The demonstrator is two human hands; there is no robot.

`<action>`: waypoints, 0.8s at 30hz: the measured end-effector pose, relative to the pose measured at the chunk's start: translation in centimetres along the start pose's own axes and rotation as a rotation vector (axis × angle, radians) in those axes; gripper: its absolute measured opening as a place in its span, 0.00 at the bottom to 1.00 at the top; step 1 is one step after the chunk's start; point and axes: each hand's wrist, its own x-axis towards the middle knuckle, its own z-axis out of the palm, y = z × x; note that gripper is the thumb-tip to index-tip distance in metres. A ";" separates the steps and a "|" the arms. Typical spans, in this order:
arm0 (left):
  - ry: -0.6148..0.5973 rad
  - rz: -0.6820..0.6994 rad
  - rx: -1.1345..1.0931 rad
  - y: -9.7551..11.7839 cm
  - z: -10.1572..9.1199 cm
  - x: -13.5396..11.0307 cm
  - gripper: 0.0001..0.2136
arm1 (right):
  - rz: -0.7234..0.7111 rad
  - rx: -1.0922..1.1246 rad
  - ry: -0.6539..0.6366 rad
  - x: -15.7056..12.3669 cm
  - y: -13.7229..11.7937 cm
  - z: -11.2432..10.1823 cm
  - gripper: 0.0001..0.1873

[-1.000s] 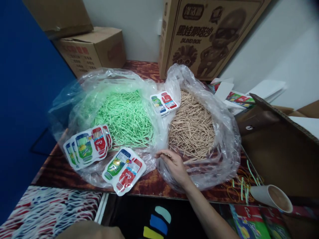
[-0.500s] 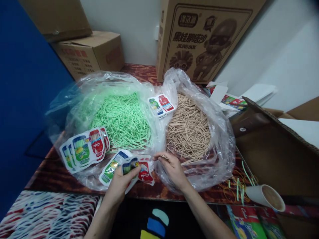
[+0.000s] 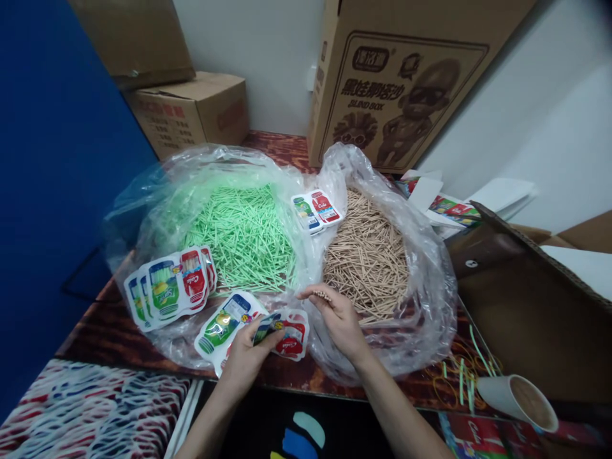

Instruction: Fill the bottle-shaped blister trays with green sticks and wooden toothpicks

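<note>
My left hand [image 3: 246,360] is closed on a printed Sprite-and-Cola packet [image 3: 266,326], thumb on top, and the packet looks bent upward. Under and beside it lie more packets, with a green Sprite half [image 3: 222,325] to the left and a red Cola half [image 3: 294,336] to the right. My right hand [image 3: 342,326] grips a small bundle of thin brown sticks [image 3: 322,295], their ends showing by the index finger. It hovers at the near edge of the brown stick pile [image 3: 368,255]. Left of that pile, green sticks [image 3: 243,236] lie heaped in a clear plastic bag [image 3: 143,191].
Overlapping packets [image 3: 169,287] lie at the left, and a small stack [image 3: 316,211] sits between the piles. A large carton [image 3: 406,83] stands behind. To the right are an open cardboard box [image 3: 540,306], a tipped paper cup [image 3: 516,398] and rubber bands [image 3: 442,386].
The packet in my left hand now bends upward, its face turned more edge-on. My right hand keeps the brown bundle in nearly the same place. The whole view has shifted slightly.
</note>
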 end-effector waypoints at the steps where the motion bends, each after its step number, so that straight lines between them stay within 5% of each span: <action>1: 0.000 -0.001 -0.007 0.0 0.0 -0.1 0.09 | 0.005 0.006 -0.004 0.0 0.1 0.1 0.09; 4: -0.004 -0.010 -0.015 -0.2 0.1 -0.1 0.09 | 0.054 0.097 0.015 0.0 0.1 0.4 0.09; 11: -0.002 -0.012 -0.001 -0.6 0.5 0.0 0.12 | 0.287 0.743 0.114 1.5 -1.7 1.0 0.12; 24: 0.000 0.004 -0.032 -0.6 0.3 0.0 0.11 | 0.357 0.793 -0.049 1.1 -2.2 2.0 0.09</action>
